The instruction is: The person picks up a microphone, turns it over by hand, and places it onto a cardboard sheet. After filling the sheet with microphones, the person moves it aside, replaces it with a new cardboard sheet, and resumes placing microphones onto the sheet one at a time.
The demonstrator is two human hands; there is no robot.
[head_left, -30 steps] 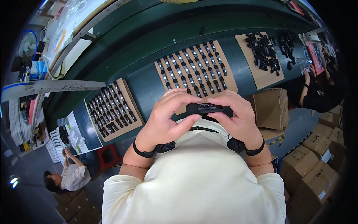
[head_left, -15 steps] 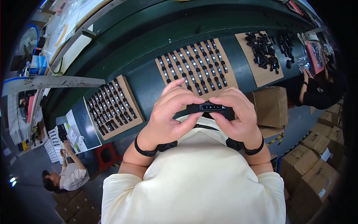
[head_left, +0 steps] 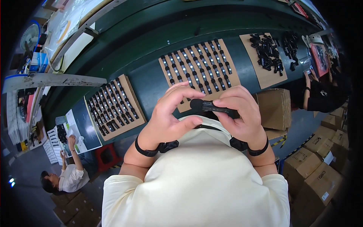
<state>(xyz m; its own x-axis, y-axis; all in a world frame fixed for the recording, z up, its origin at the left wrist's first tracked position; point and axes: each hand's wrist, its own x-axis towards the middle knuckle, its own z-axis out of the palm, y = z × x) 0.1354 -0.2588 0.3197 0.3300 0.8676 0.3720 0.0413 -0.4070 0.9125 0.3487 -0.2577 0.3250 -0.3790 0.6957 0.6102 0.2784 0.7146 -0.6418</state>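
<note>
In the head view, at frame centre, we hold a small black oblong device (head_left: pixel 213 107) close to our chest. Our right hand (head_left: pixel 242 113) grips its right end; our left hand (head_left: pixel 172 113) pinches the left end with curled fingers. We judge this an inspection step; next we need a steady placement onto the cardboard tray (head_left: pixel 230 77) above.

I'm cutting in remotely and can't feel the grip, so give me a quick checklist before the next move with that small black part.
1. Small black device held in right hand: ok.
2. Left hand fingers touching its left end: cannot tell.
3. Device level, not tilted: ok.
4. Cardboard tray ahead with rows of the same parts, free slot: cannot tell.
5. Second tray at left, clear of the hands: ok.
</note>
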